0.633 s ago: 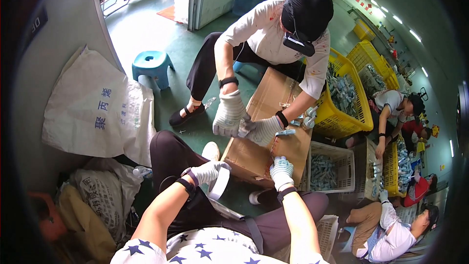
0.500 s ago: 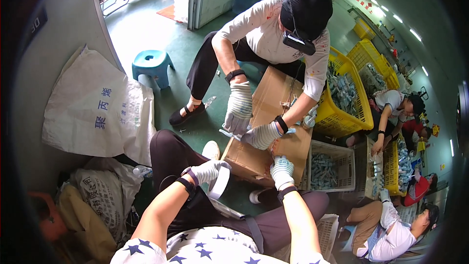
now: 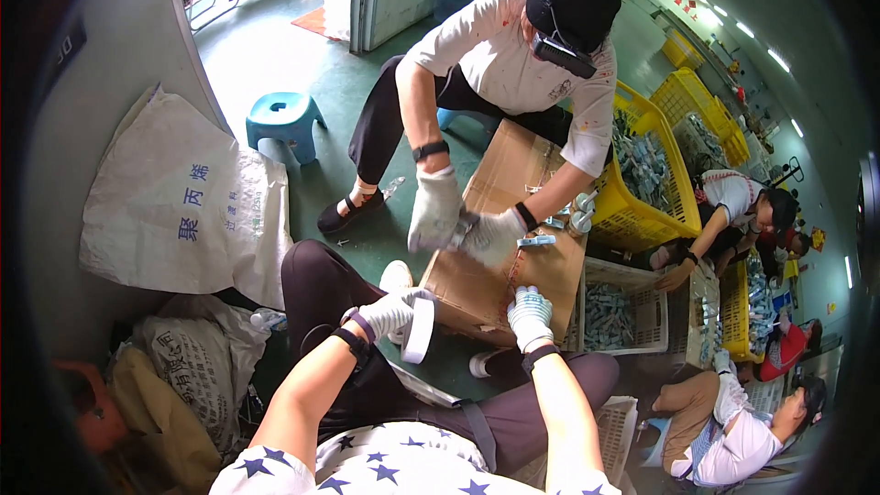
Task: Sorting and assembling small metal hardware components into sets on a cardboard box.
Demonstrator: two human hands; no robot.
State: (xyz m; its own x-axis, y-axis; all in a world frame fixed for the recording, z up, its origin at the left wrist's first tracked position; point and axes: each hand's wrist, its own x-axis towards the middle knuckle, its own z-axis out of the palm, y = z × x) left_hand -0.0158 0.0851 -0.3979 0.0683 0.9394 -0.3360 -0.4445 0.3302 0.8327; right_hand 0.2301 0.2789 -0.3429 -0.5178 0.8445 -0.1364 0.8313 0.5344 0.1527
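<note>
My left hand point(image 3: 392, 312), in a striped glove, is closed on a white ring-shaped roll point(image 3: 419, 332) that looks like tape. It hangs beside the near left corner of a cardboard box point(image 3: 458, 289). My right hand point(image 3: 530, 319), also gloved, rests at the box's near edge with its fingers bent together; what they hold, if anything, is hidden. A light blue plastic piece point(image 3: 536, 241) lies on the box beyond my right hand. Across from me, a co-worker's gloved hands point(image 3: 463, 229) meet over the box, blurred around a small greyish thing.
Yellow crates point(image 3: 646, 220) and a white crate point(image 3: 632, 339) with many blue-grey pieces stand right of the box. A blue stool point(image 3: 284, 119) and a white woven sack point(image 3: 174, 202) are at the left. Other people sit working at the far right.
The co-worker's hands have lifted slightly and shifted, and a light blue piece now shows on the box beside them. My hands have barely moved; the white roll has turned slightly.
</note>
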